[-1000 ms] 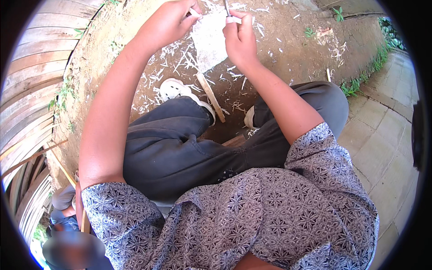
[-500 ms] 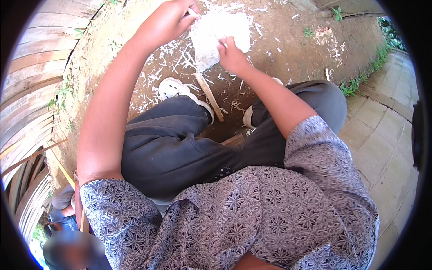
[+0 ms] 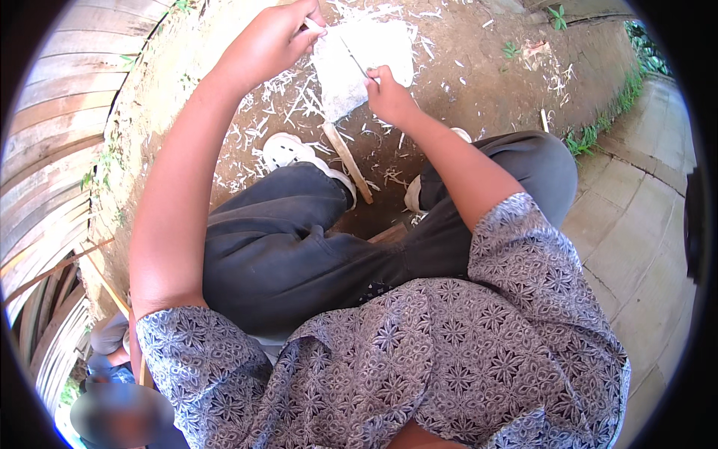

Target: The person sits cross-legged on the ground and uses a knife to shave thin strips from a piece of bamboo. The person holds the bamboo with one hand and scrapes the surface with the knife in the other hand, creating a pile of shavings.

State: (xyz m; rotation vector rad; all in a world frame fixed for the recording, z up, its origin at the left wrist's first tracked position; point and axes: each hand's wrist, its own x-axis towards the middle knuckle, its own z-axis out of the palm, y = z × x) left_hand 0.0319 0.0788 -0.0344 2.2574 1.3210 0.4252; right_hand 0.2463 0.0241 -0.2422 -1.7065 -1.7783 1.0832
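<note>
Pinched in the fingers of my left hand (image 3: 280,39) is a small pale strip (image 3: 312,25), mostly hidden by the fingers. Lower and to the right, my right hand (image 3: 390,97) is closed on one end of a thin dark tool (image 3: 352,55), slim like a narrow blade or rod. Its far end points up and left, toward the left hand. Both hands are over or beside a bright white sheet or slab (image 3: 378,56), too overexposed to show its material. Pale shavings (image 3: 299,97) lie scattered around it on the soil.
A wooden stick (image 3: 346,161) runs from the white piece toward my legs, between my pale shoes (image 3: 288,152). Wooden slats (image 3: 63,112) curve along the left, and paving (image 3: 636,217) lies at right. Another person (image 3: 120,415) is at the lower left.
The right hand has moved slightly down, and the thin dark tool now shows at greater length. The left hand has shifted slightly left and keeps its pinch.
</note>
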